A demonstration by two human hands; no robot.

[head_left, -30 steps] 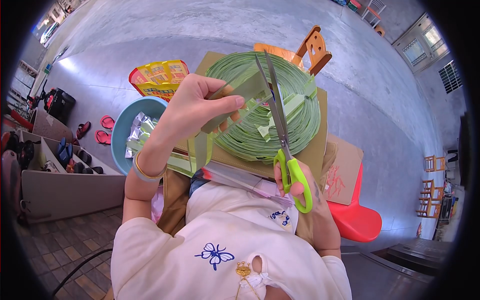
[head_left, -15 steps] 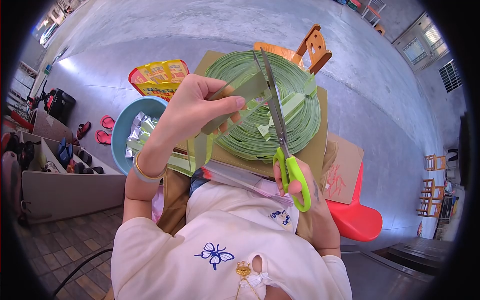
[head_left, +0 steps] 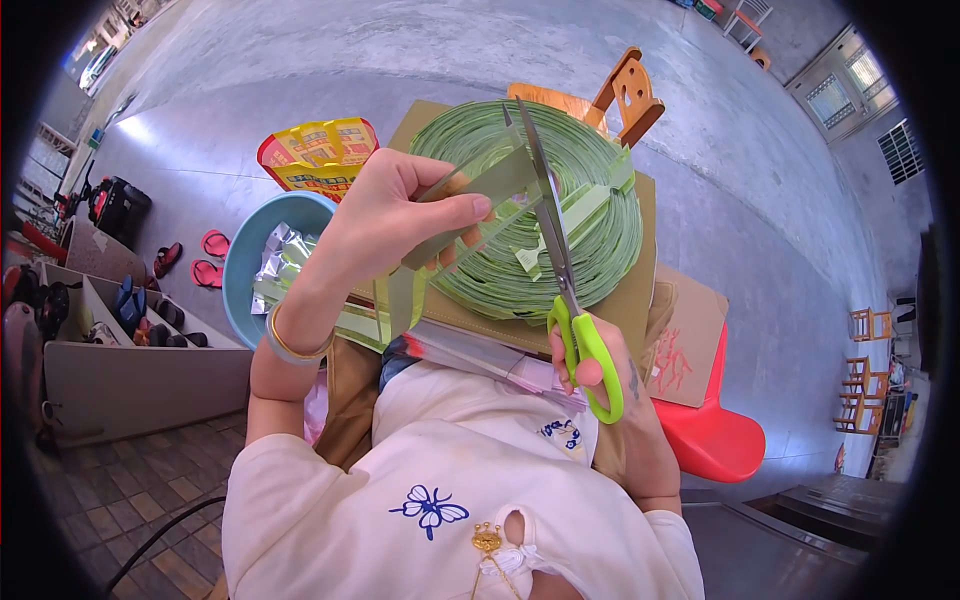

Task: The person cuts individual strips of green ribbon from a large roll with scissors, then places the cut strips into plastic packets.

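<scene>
Between the thumb and fingers of my left hand [head_left: 415, 210] is a translucent green plastic strip [head_left: 490, 190], its free end reaching right to the scissor blades. My right hand [head_left: 610, 365] is wrapped round the lime-green handles of a pair of scissors [head_left: 558, 245], blades pointing up and nearly together at the strip's edge. Behind them lies a large flat coil of green plastic strip [head_left: 600, 260]. The coil rests on a brown board [head_left: 645, 240] in front of me. More of the strip hangs below my left hand, over my lap.
Left of me a blue basin [head_left: 235, 270] holds silvery packs, with a yellow and red bag [head_left: 318, 150] beyond it. A wooden chair [head_left: 625, 100] stands behind the coil. At right is a red stool [head_left: 715, 435] with cardboard [head_left: 690, 330]. A shoe rack [head_left: 145, 385] stands far left.
The scissor blades have closed slightly at the strip's end. Both hands stay in nearly the same place.
</scene>
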